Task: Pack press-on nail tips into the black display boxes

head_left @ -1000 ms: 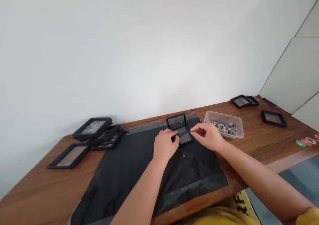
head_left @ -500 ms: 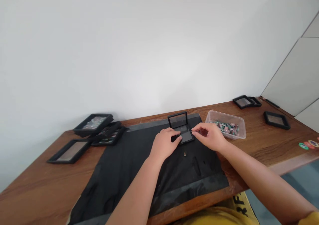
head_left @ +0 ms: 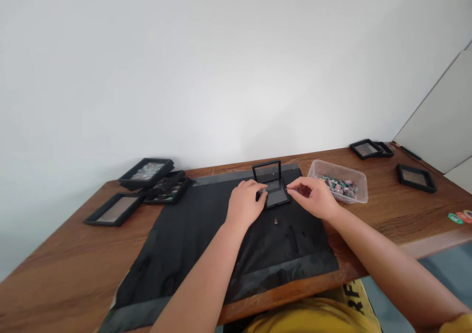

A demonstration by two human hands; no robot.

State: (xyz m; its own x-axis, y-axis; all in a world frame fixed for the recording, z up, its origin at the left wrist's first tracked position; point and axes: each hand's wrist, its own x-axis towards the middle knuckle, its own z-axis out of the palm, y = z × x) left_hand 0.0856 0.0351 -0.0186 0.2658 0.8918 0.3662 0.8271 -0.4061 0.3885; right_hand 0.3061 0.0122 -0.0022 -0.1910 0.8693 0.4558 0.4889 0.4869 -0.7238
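A small black display case stands open on the black cloth, its windowed lid tilted up at the back. My left hand is at the case's left side, thumb and fingertips closed together over its edge; a tiny pale thing shows at the tips, too small to name. At the right edge, my right hand pinches thumb against forefinger, and whatever is between them cannot be made out. One small brownish piece lies on the cloth in front of the case.
Right of my right hand is a clear plastic tub of small green and pink pieces. Several black cases lie at the left, some stacked and filled. More cases lie at the far right. A white wall rises behind the table.
The whole view has shifted slightly. My hands keep to either side of the open case, with the left fingertips slightly closer together. Nothing is visibly picked up or let go.
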